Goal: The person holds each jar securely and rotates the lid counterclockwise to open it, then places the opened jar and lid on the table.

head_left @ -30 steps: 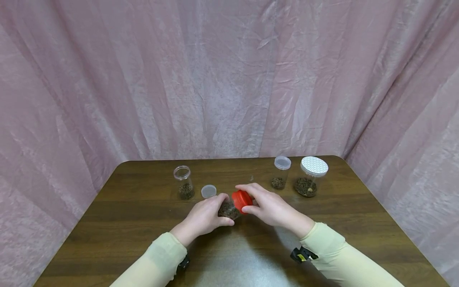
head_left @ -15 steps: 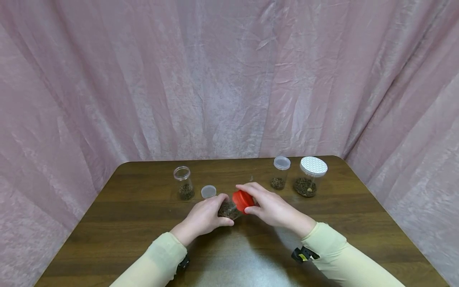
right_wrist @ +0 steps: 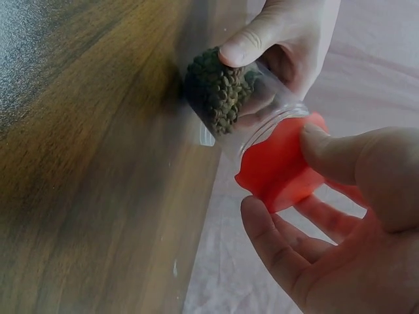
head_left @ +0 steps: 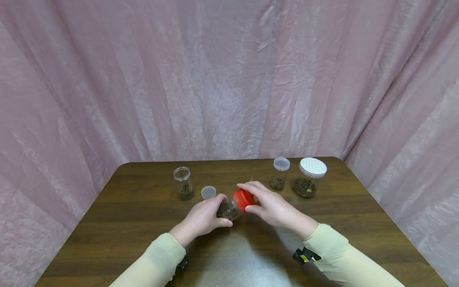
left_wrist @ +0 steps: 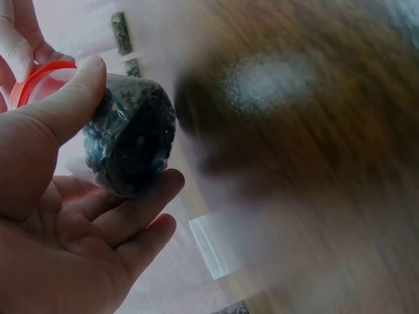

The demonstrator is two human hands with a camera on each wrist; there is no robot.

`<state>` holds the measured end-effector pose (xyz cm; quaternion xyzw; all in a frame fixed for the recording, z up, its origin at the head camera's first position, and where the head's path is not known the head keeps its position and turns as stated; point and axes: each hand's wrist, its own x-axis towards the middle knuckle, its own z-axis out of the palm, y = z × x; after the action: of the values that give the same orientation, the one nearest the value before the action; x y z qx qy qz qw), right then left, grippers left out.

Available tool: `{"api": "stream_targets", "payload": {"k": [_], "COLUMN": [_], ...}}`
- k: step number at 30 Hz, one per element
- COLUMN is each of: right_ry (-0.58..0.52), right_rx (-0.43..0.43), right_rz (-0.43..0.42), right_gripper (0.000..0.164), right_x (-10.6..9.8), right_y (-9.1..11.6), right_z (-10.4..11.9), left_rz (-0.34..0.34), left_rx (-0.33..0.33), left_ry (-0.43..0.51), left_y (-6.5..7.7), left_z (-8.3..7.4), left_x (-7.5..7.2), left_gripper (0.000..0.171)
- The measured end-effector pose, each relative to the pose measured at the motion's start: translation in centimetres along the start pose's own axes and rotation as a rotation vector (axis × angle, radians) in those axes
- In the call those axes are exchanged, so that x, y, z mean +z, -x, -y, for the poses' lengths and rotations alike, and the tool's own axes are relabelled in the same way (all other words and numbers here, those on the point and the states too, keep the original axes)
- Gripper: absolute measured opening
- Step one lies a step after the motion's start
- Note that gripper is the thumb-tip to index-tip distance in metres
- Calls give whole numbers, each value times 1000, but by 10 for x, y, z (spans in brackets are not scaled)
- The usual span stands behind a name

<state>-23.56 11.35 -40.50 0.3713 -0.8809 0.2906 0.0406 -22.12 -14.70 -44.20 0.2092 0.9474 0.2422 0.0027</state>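
My left hand (head_left: 202,217) grips a clear jar (head_left: 227,210), thumb on the near side and fingers behind. Dark brown pellets (right_wrist: 222,98) lie in its lower part; the jar is tilted with its mouth to the right. At that mouth my right hand (head_left: 274,205) holds a red scalloped lid (head_left: 244,200), thumb on one side and fingertips on the other. The right wrist view shows the neck's clear threads (right_wrist: 275,124) beside the lid's edge. In the left wrist view, the jar's base (left_wrist: 147,144) points toward the table, and the lid (left_wrist: 42,75) is partly hidden behind the thumb.
Behind my left hand lies a small translucent lid (head_left: 208,192). A lidless clear jar with pellets (head_left: 185,187) stands at back left. At back right stand a translucent-capped jar (head_left: 279,175) and a wider jar with a white patterned lid (head_left: 310,177).
The red lid and my right hand have shifted slightly to the right, while my left hand with the jar has moved slightly left. A little more of the jar's neck shows.
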Motion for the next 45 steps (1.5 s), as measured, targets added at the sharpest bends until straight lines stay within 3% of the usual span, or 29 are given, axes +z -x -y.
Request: {"api": "stream_targets", "payload": {"k": [13, 23, 38, 45], "right_ry": [17, 25, 89, 129], "right_rx": [16, 31, 25, 18], "right_rz": [-39, -33, 64, 111], "right_gripper": [65, 64, 65, 62], "right_x": [1, 6, 25, 36], "right_y": [1, -3, -25, -40], "right_z": [0, 4, 14, 19], "left_rz": [-11, -84, -110, -135], "left_rx": [-43, -64, -147, -196], "left_ry": [-2, -65, -47, -39], "left_y": [12, 21, 38, 45], "left_z": [13, 23, 47, 61], "left_x": [-2, -8, -24, -32], "left_gripper": [67, 57, 62, 73]}}
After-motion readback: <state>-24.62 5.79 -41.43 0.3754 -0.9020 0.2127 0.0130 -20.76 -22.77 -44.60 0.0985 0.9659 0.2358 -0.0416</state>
